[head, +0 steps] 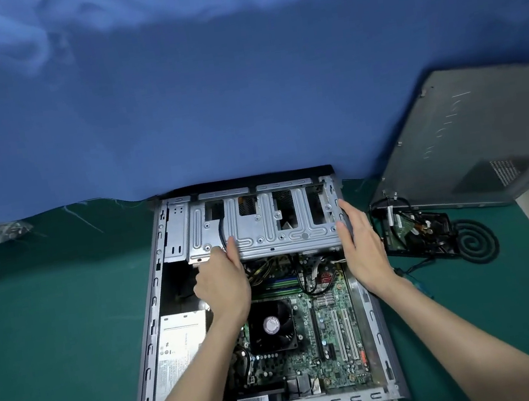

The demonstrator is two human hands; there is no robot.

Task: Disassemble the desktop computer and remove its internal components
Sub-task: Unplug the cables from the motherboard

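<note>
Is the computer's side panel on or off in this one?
Off. The side panel sits propped to the right, apart from the case, whose motherboard lies exposed.

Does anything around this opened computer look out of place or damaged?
Nothing looks damaged. The side panel stands tilted at far right, and a loose part trailing tangled cables lies on the mat between it and the case.
</note>
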